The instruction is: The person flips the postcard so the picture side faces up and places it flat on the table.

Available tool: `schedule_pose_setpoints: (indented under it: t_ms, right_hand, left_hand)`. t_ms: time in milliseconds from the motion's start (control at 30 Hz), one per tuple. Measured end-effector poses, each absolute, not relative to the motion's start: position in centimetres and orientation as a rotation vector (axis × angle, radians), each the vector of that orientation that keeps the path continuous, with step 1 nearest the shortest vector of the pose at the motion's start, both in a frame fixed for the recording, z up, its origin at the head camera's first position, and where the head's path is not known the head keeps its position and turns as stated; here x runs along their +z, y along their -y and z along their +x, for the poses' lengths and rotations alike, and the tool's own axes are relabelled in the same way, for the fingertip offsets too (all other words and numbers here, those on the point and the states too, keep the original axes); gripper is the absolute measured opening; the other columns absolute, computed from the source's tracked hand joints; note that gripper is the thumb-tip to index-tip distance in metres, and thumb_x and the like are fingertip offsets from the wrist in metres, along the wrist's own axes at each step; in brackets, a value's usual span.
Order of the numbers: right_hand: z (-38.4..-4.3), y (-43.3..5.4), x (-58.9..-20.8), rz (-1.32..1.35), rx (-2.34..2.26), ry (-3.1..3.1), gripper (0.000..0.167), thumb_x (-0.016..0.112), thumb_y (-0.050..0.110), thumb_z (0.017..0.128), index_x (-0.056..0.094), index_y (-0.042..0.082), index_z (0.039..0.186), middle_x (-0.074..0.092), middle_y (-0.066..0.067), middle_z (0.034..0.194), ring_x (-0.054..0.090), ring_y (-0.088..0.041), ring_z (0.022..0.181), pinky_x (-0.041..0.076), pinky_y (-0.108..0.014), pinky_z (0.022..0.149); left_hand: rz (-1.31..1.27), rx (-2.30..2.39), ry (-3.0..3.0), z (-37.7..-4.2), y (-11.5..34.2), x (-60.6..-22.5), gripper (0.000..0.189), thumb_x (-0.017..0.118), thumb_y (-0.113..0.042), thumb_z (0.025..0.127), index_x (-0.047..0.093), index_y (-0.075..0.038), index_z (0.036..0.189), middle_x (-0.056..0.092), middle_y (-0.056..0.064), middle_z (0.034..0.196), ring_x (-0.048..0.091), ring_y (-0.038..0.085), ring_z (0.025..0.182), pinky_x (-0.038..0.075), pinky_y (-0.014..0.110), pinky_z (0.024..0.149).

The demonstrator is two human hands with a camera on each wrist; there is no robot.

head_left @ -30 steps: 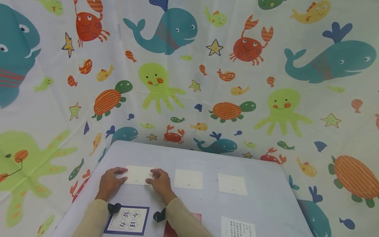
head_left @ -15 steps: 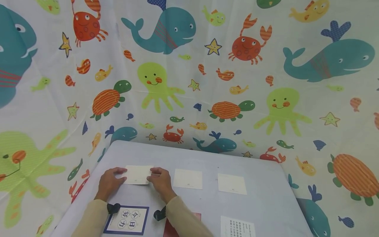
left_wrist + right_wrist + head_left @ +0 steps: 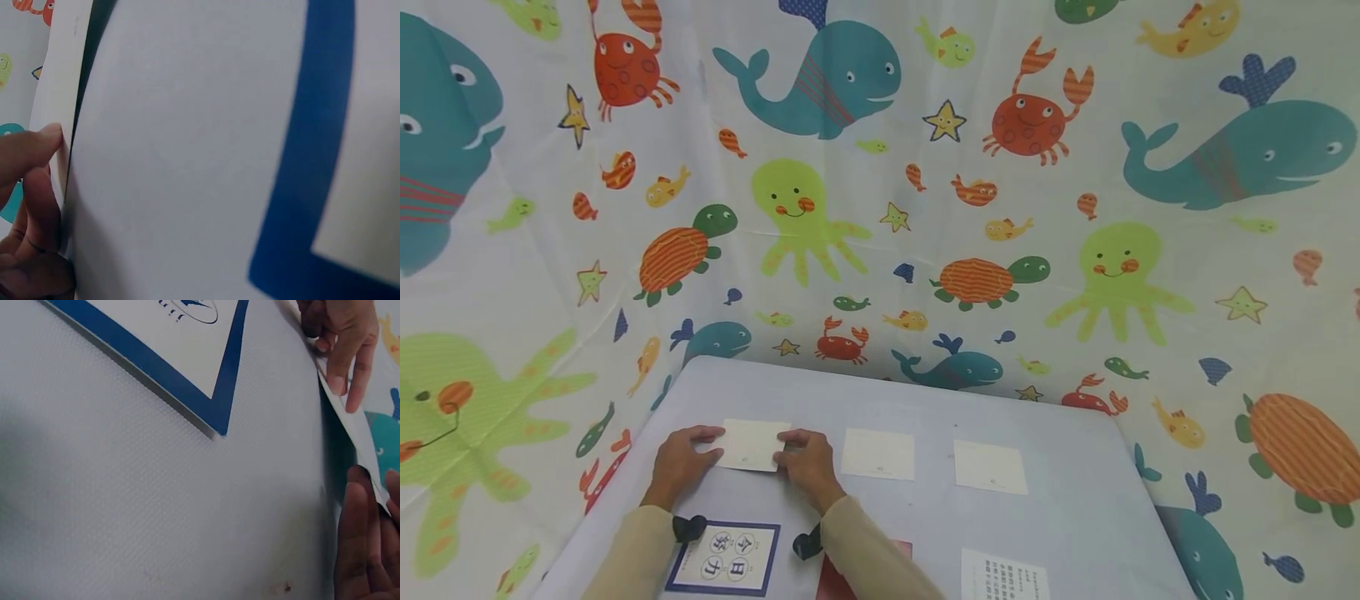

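Both hands hold a cream card [image 3: 748, 446] at the table's far left. My left hand [image 3: 681, 462] has its thumb and a finger at the card's left edge, which also shows in the left wrist view. At the right edge, my right hand [image 3: 811, 468] pinches the card. In the right wrist view, the card [image 3: 357, 434] is tilted up from the table, and a teal underside shows beneath it. A blue-bordered card with Chinese characters [image 3: 758, 558] lies nearer, between the forearms.
Two more cream cards [image 3: 877, 454] lie in a row to the right. A red card [image 3: 901, 547] is partly hidden under the right sleeve. A white sheet of printed text [image 3: 1003, 575] lies at the near right. A cloth with sea animals [image 3: 880, 250] hangs behind the table.
The right thumb has shifted onto the card's right edge, and that side has come up slightly. The left hand stays nearly where it was.
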State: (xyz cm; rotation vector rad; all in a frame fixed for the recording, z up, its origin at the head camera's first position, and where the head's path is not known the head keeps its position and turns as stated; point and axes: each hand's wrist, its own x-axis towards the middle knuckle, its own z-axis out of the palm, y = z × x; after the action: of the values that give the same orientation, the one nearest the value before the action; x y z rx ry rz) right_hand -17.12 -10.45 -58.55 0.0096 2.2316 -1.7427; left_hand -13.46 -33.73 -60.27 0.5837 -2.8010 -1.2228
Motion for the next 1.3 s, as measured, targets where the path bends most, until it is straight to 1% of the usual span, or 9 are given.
schedule_pose_setpoints:
  t_ms: [100,300,367,533,600,667,900,1133,1300]
  right_hand:
    - [-17.2,10.4,-58.8,0.01,-1.791,-2.177,0.03,0.08,-0.002,0.088,0.079,0.016,0.112,0.076,-0.003,0.107,0.07,-0.014,0.065,0.057,-0.026,0.061]
    - [-17.3,10.3,-58.8,0.015,-1.853,-2.11,0.03,0.079,-0.003,0.089,0.079,0.014,0.114,0.076,-0.005,0.109,0.07,-0.014,0.064,0.059,-0.028,0.062]
    - [-17.3,10.2,-58.7,0.012,-1.865,-2.094,0.03,0.079,-0.004,0.088,0.079,0.013,0.114,0.076,-0.006,0.11,0.07,-0.015,0.065,0.059,-0.028,0.062]
    - [-17.4,10.0,-58.7,0.01,-1.86,-2.086,0.03,0.079,-0.003,0.089,0.08,0.015,0.112,0.075,-0.004,0.108,0.071,-0.015,0.067,0.06,-0.027,0.063]
    - [-17.5,9.9,-58.7,0.006,-1.855,-2.085,0.03,0.079,-0.002,0.089,0.08,0.016,0.112,0.076,-0.003,0.107,0.071,-0.015,0.068,0.061,-0.027,0.063]
    - [-17.5,9.8,-58.6,0.003,-1.86,-2.073,0.03,0.079,-0.003,0.089,0.08,0.017,0.111,0.075,-0.001,0.105,0.071,-0.014,0.068,0.061,-0.027,0.064]
    - [-17.7,9.5,-58.4,-0.022,-1.863,-2.052,0.03,0.079,-0.003,0.089,0.08,0.018,0.11,0.075,0.001,0.103,0.072,-0.014,0.068,0.061,-0.026,0.064]
    - [-18.0,9.1,-58.5,-0.069,-1.867,-2.033,0.03,0.079,-0.001,0.09,0.08,0.021,0.111,0.075,0.002,0.105,0.074,-0.016,0.072,0.063,-0.029,0.068]
    - [-18.3,8.8,-58.7,-0.132,-1.865,-2.016,0.033,0.077,-0.003,0.091,0.081,0.021,0.114,0.075,0.003,0.112,0.075,-0.016,0.075,0.064,-0.029,0.069]
  left_hand:
    - [0.571,-1.245,2.809,-13.5,33.9,-60.3,0.041,0.077,-0.011,0.095,0.07,-0.004,0.135,0.069,0.025,0.137,0.046,0.052,0.146,0.035,0.068,0.119]
    - [0.556,-1.304,2.808,-13.5,34.5,-60.5,0.04,0.074,-0.014,0.098,0.069,-0.006,0.136,0.07,0.023,0.136,0.046,0.051,0.146,0.037,0.067,0.119]
    - [0.553,-1.329,2.796,-13.4,34.7,-60.6,0.039,0.073,-0.015,0.099,0.069,-0.006,0.136,0.07,0.022,0.137,0.048,0.05,0.145,0.042,0.065,0.116]
    - [0.584,-1.404,2.778,-13.1,35.4,-60.8,0.037,0.069,-0.021,0.103,0.069,-0.01,0.138,0.067,0.021,0.143,0.057,0.045,0.137,0.062,0.042,0.093]
    - [0.6,-1.43,2.775,-12.9,35.6,-60.8,0.037,0.068,-0.023,0.104,0.069,-0.012,0.138,0.065,0.021,0.146,0.059,0.043,0.134,0.06,0.032,0.084]
    - [0.61,-1.455,2.774,-12.7,35.8,-60.5,0.037,0.068,-0.025,0.104,0.07,-0.012,0.138,0.062,0.022,0.149,0.059,0.041,0.13,0.057,0.028,0.081]
    - [0.685,-1.559,2.787,-12.3,36.2,-59.4,0.042,0.065,-0.033,0.105,0.067,-0.015,0.143,0.054,0.022,0.158,0.057,0.037,0.129,0.052,0.039,0.092]
    - [0.695,-1.666,2.722,-12.5,36.7,-59.5,0.045,0.065,-0.032,0.105,0.064,-0.015,0.147,0.056,0.018,0.156,0.06,0.025,0.111,0.049,0.03,0.081]
    - [0.662,-1.767,2.66,-12.3,37.1,-59.6,0.049,0.068,-0.035,0.104,0.063,-0.015,0.148,0.053,0.016,0.16,0.059,0.016,0.107,0.05,0.026,0.079]
